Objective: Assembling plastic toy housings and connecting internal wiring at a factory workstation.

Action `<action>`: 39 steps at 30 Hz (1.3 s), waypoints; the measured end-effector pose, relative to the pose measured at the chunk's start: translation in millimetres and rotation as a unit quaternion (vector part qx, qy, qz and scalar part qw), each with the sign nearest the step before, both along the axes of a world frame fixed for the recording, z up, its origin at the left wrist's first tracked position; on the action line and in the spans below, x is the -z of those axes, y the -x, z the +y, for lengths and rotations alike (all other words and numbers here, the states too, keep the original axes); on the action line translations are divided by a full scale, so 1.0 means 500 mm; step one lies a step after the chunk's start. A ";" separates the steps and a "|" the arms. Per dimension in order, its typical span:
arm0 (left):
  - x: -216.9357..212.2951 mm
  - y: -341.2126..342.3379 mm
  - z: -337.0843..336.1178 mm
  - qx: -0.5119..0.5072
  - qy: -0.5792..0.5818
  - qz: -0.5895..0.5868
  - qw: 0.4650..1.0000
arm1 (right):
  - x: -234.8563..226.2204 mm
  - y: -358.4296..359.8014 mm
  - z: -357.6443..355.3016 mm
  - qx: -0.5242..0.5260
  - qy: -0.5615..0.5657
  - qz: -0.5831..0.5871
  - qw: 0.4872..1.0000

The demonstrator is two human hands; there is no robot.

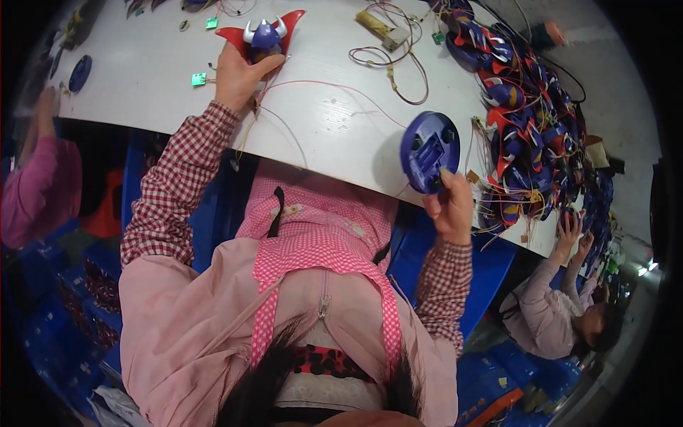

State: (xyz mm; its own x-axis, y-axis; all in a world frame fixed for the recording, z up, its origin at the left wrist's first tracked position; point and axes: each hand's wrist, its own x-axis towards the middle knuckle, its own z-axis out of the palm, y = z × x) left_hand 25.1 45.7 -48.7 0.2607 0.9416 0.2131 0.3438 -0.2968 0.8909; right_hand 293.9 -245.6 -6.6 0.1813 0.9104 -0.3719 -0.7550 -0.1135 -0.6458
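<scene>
My left hand point(238, 80) is closed around a small toy figure point(266, 37) with a purple-blue head, silver horns and red wing-like sides, held over the far left part of the white table. In my right hand point(452, 206), a round purple plastic base point(430, 151) is pinched at its lower edge, its moulded hollow inner side showing. A thin red wire point(334, 87) runs from near the figure across to the base. More thin wires hang below my left hand toward the table's near edge. A small green circuit board point(198, 80) lies just left of that hand.
Several similar toy figures with wires are heaped point(523, 121) along the right side of the white table point(320, 121). A wired connector piece point(393, 37) lies at the back. A person in pink sleeves point(44, 185) sits at left; another person point(544, 309) works at right. Blue bins stand below.
</scene>
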 end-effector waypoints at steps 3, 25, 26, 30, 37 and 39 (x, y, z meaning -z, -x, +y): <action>0.017 0.016 0.010 -0.012 -0.039 0.119 0.992 | -0.012 -0.034 0.039 -0.045 0.126 -0.286 0.949; -0.073 -0.116 -0.217 0.193 -0.043 0.022 0.980 | -0.022 -0.020 0.526 -0.130 -0.007 -0.902 0.412; -0.066 -0.124 -0.217 0.189 -0.043 0.021 0.981 | -0.018 -0.019 0.544 -0.204 0.075 -0.908 0.358; -0.055 -0.151 -0.207 0.168 -0.026 0.054 0.984 | -0.013 -0.055 0.571 -0.169 0.070 -0.886 0.426; -0.033 -0.203 -0.197 0.183 -0.054 0.169 0.967 | -0.098 -0.157 0.408 -0.106 -0.029 -0.370 0.923; -0.036 -0.220 -0.195 0.196 -0.057 0.186 0.961 | -0.115 -0.123 0.350 -0.056 0.011 -0.330 0.942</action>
State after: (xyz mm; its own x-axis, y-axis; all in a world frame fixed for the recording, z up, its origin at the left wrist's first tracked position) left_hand 135.3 -52.0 -30.9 0.6684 0.7319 0.1323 0.4741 -0.5563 0.6825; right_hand 355.4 -70.5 50.7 0.2823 0.9308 -0.2320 -0.1731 -0.1885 -0.9667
